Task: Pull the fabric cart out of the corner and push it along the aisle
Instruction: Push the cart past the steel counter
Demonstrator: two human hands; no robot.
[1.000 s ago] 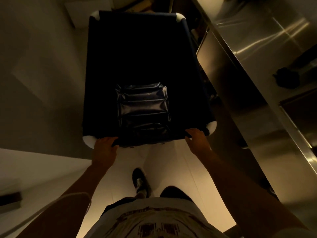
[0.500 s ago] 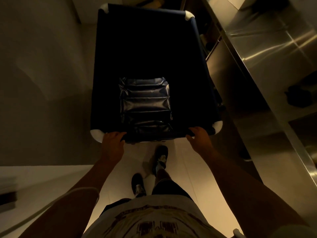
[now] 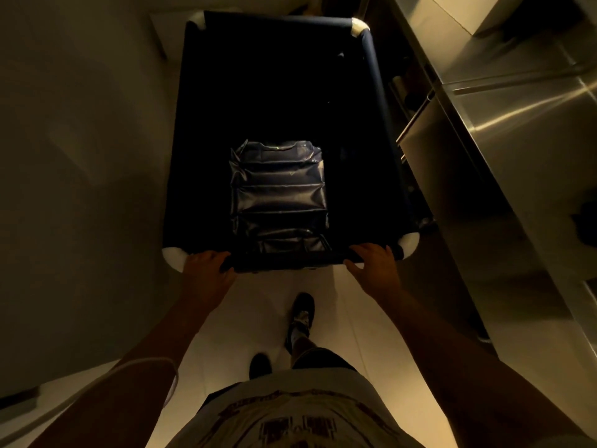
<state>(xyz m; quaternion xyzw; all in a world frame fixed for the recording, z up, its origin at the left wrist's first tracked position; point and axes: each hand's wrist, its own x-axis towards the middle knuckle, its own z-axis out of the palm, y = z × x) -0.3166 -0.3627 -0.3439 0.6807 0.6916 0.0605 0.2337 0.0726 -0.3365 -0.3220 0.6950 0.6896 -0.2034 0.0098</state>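
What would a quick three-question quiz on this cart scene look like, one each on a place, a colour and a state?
1. Where does the steel counter stand?
A. right of the cart
B. left of it
C. behind the person

2. What colour are the cart's corner caps?
A. red
B. white
C. green

3. What are the hands doing?
A. hanging idle
B. lifting the bag
C. gripping the cart's near rail

Answers: 1 A, the counter runs along the cart's right side. 2 B, all four caps show pale white. 3 C, the left hand and right hand both curl over the rail.

Dim aisle, steel counter [image 3: 517, 130] alongside
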